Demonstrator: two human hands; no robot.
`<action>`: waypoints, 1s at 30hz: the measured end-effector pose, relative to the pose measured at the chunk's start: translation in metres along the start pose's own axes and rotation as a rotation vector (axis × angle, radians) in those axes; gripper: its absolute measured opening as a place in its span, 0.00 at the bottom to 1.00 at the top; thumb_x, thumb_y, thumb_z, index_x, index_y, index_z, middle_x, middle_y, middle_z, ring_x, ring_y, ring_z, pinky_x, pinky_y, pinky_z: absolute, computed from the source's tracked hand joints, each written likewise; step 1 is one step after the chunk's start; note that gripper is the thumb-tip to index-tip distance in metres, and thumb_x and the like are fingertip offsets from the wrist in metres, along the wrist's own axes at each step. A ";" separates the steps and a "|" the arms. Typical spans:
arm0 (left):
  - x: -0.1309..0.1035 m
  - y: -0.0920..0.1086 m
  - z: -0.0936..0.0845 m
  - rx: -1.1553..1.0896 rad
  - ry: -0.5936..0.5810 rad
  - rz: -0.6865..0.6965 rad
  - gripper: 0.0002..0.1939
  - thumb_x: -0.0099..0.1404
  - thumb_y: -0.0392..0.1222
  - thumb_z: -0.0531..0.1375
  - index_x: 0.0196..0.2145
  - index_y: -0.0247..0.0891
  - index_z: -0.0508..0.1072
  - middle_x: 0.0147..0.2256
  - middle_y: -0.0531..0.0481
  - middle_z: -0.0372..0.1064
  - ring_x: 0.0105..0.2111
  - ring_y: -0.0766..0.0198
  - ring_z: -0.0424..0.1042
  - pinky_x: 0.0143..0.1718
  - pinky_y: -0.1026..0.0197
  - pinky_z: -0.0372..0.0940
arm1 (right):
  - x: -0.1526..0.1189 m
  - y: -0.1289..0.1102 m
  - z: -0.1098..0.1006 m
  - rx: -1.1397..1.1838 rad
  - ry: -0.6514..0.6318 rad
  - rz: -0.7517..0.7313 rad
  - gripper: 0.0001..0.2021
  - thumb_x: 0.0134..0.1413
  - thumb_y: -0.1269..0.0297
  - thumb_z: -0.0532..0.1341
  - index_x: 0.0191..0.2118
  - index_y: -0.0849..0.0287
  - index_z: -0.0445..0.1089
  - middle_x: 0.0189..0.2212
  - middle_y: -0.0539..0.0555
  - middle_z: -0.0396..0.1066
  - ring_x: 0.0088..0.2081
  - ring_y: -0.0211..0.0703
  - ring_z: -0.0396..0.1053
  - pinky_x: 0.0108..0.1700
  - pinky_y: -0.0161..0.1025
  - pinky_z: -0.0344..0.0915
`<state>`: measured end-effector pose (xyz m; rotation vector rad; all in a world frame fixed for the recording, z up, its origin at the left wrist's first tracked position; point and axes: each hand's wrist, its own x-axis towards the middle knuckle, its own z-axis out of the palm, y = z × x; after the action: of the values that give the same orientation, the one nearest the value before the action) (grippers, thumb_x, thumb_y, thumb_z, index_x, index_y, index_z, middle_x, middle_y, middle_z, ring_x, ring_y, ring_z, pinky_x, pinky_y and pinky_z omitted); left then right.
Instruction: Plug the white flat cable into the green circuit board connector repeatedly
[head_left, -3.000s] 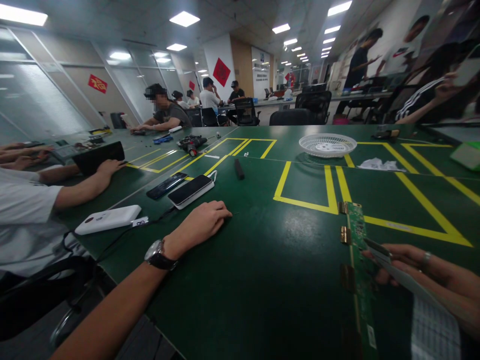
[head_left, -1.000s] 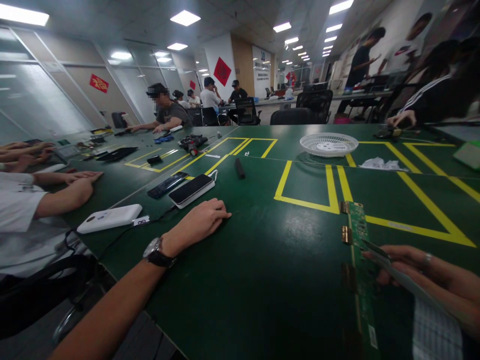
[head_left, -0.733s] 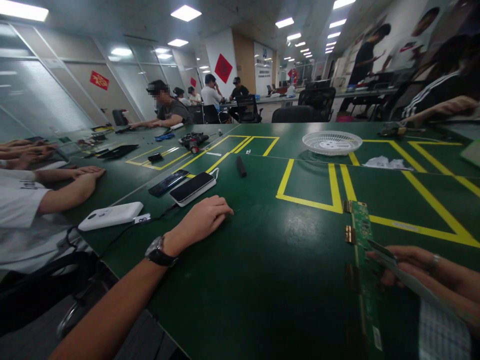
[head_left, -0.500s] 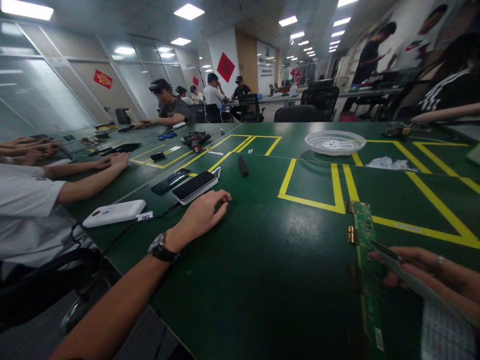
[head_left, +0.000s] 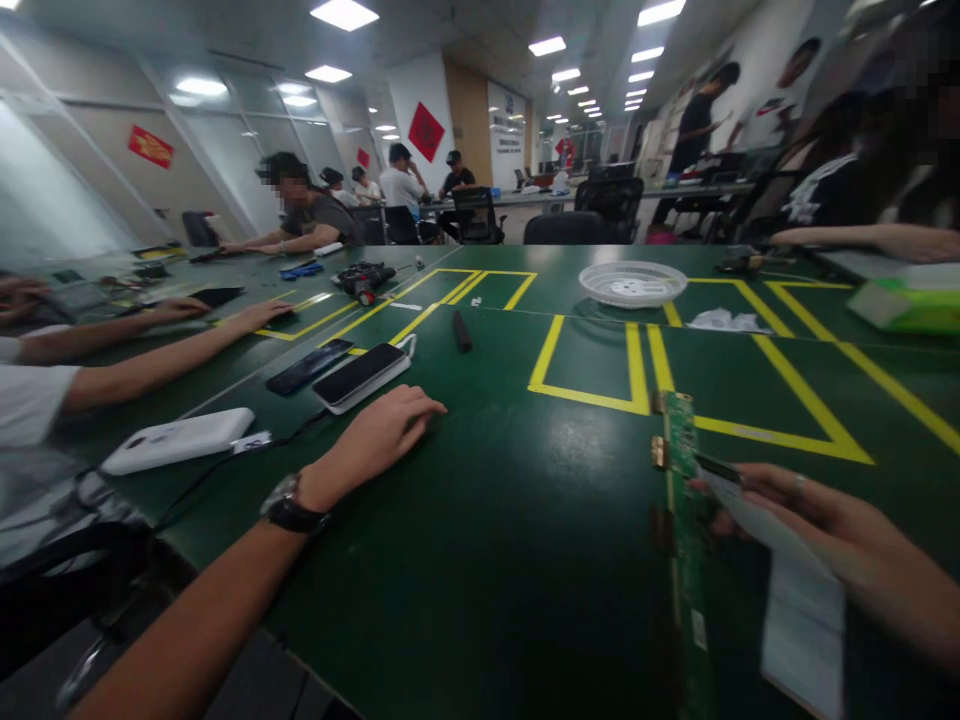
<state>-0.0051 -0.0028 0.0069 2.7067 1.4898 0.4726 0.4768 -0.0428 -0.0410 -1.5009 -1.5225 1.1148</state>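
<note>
My left hand [head_left: 379,435], with a watch on its wrist, rests palm down on the green table [head_left: 480,520], fingers apart and holding nothing. Just beyond it lies a dark phone on a white power bank [head_left: 364,375]. At the right, my right hand [head_left: 787,510] has its fingers closed on a long green circuit board [head_left: 684,500] and a pale strip [head_left: 802,620] that hangs below the hand. Gold-coloured tabs stick out from the board's left edge. The fingertips behind the board are partly hidden and blurred.
A second phone [head_left: 309,367], a white device [head_left: 178,440] with a cable, and a black bar [head_left: 461,331] lie on the table. Farther off are a white basket [head_left: 632,285] and crumpled plastic [head_left: 727,321]. Another person's arms reach in from the left.
The view has turned to the right, so most things appear farther left. The pale strip hangs more clearly below my right hand. My left hand still rests on the table.
</note>
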 end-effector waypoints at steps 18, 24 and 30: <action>0.069 0.118 0.029 -0.319 0.003 0.443 0.11 0.71 0.37 0.54 0.50 0.40 0.70 0.41 0.48 0.69 0.40 0.60 0.69 0.41 0.56 0.66 | -0.004 -0.030 0.008 0.815 -0.096 0.055 0.14 0.53 0.68 0.67 0.46 0.66 0.71 0.45 0.63 0.76 0.34 0.37 0.76 0.31 0.27 0.72; 0.126 0.184 0.069 -0.530 0.081 0.484 0.11 0.68 0.36 0.60 0.48 0.39 0.71 0.44 0.46 0.70 0.45 0.57 0.68 0.46 0.53 0.65 | -0.007 -0.042 0.009 0.912 -0.074 0.132 0.13 0.65 0.61 0.55 0.43 0.66 0.71 0.41 0.64 0.77 0.33 0.38 0.76 0.30 0.29 0.72; 0.144 0.202 0.098 -0.679 0.134 0.447 0.08 0.68 0.34 0.59 0.45 0.38 0.70 0.43 0.46 0.69 0.44 0.58 0.68 0.46 0.53 0.65 | -0.006 -0.044 0.009 0.981 -0.097 0.173 0.22 0.65 0.47 0.52 0.44 0.63 0.69 0.37 0.61 0.77 0.33 0.41 0.76 0.34 0.33 0.71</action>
<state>0.2601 0.0191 -0.0181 2.4349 0.5489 0.9736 0.4526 -0.0473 -0.0029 -0.8885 -0.6768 1.7068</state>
